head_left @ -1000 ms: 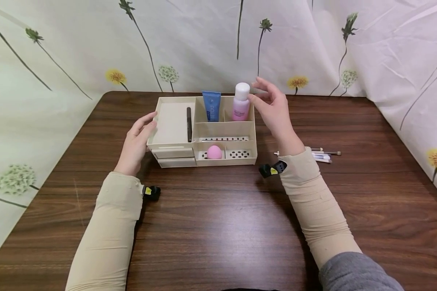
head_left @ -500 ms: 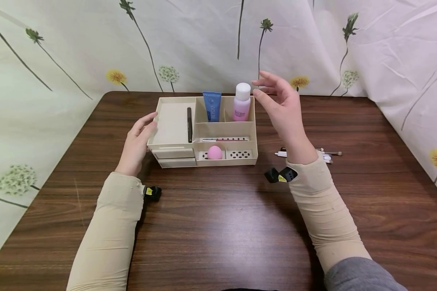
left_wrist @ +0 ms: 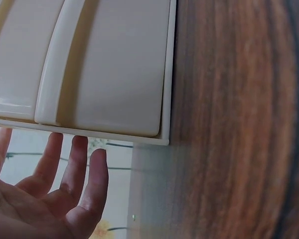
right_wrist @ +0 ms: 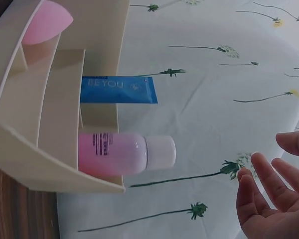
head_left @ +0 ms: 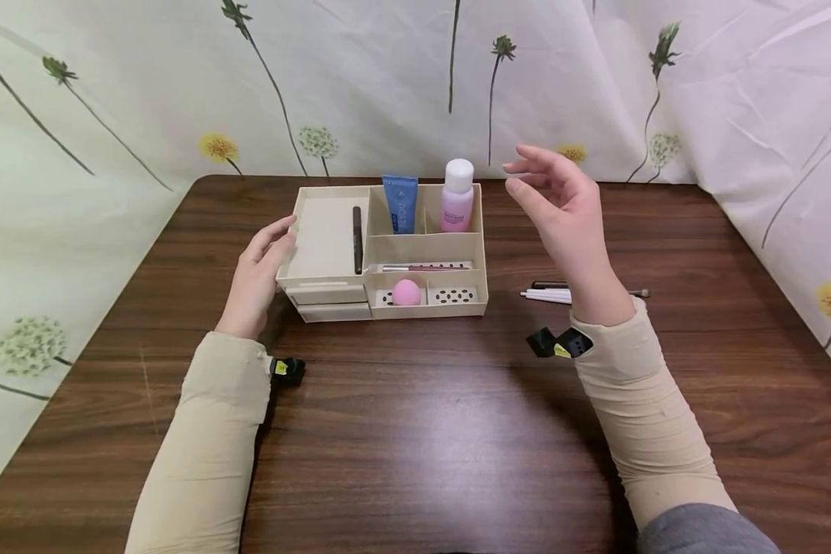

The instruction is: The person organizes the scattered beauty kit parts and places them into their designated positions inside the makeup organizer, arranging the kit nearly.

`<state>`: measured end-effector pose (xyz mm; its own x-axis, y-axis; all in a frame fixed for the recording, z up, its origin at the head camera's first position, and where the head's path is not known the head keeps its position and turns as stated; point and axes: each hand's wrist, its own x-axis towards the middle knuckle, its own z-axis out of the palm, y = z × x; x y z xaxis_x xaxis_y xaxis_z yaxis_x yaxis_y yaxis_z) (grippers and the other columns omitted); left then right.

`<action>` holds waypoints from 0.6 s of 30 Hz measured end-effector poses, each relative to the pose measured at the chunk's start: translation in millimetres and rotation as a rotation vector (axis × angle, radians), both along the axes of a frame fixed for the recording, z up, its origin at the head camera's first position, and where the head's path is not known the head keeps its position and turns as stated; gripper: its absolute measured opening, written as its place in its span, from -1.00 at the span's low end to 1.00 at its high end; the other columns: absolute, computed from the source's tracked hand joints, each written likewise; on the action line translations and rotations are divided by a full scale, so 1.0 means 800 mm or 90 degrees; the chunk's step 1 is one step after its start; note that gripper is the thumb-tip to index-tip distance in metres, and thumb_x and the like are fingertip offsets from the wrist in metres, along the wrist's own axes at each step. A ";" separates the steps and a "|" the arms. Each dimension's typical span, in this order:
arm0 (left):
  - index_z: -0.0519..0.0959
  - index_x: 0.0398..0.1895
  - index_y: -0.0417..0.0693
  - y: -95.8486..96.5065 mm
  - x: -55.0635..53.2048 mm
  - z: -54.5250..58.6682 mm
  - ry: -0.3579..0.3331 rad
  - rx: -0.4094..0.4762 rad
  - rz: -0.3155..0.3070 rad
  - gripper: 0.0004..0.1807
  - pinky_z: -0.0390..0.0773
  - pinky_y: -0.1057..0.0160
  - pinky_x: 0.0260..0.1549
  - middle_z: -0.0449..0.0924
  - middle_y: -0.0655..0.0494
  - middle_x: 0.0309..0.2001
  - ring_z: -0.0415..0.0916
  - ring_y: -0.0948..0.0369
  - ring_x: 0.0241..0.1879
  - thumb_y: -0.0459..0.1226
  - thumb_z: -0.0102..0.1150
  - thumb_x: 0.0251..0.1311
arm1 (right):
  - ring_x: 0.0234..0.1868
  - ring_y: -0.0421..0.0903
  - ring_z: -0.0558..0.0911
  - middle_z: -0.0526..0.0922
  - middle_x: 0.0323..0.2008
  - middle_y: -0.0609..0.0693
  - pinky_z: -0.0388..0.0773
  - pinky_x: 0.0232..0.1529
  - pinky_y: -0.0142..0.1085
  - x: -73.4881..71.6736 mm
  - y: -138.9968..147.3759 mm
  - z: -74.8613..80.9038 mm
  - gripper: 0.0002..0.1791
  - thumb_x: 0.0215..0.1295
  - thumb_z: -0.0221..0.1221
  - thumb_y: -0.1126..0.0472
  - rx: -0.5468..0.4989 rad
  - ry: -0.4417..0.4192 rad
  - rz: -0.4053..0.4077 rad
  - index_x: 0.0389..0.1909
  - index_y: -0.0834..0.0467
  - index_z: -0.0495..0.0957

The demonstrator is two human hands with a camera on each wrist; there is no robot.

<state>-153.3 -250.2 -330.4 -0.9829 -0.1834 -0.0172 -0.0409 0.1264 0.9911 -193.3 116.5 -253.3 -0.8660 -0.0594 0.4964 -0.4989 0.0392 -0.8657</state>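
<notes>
A cream desktop organizer (head_left: 328,231) with two drawers stands near the back of the table. My left hand (head_left: 255,273) rests against its left side, fingertips touching the wall in the left wrist view. My right hand (head_left: 561,211) hovers in the air right of the organizer, fingers loosely bent and holding nothing. Closest to it is a pink bottle with a white cap (head_left: 458,198), upright in the back right compartment. A blue tube (head_left: 401,204) leans in the compartment beside it. A pink makeup sponge (head_left: 406,292) sits in a front compartment, and a black pen-like stick (head_left: 357,240) lies on the top tray.
Several makeup brushes (head_left: 545,294) lie on the table right of the organizer, partly hidden by my right wrist. A slim pencil-like stick (head_left: 425,268) lies in the middle compartment. A white floral cloth (head_left: 388,85) hangs behind the table.
My right hand has moved away from the pink bottle, to the right and slightly toward me. The bottle stays in its compartment. The left hand keeps its place on the organizer.
</notes>
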 end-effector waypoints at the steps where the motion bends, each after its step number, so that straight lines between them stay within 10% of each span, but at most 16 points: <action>1: 0.35 0.43 0.24 0.001 0.001 0.000 -0.001 0.000 0.001 -0.45 0.56 0.42 -0.32 0.43 0.24 0.05 0.46 0.30 -0.06 0.07 0.02 0.42 | -0.13 -0.21 0.65 0.70 -0.21 -0.25 0.53 -0.05 -0.40 0.001 0.002 -0.001 -0.62 0.29 0.23 0.38 0.002 0.001 -0.002 0.13 0.28 0.58; 18: 0.36 0.43 0.22 0.002 0.001 0.000 0.001 0.014 0.002 -0.45 0.56 0.45 -0.33 0.44 0.24 -0.01 0.47 0.30 -0.08 0.05 0.04 0.41 | -0.25 -0.30 0.62 0.70 -0.27 -0.33 0.48 -0.17 -0.49 0.000 0.066 -0.014 -0.68 0.23 0.35 0.25 0.188 -0.103 -0.042 0.02 0.06 0.68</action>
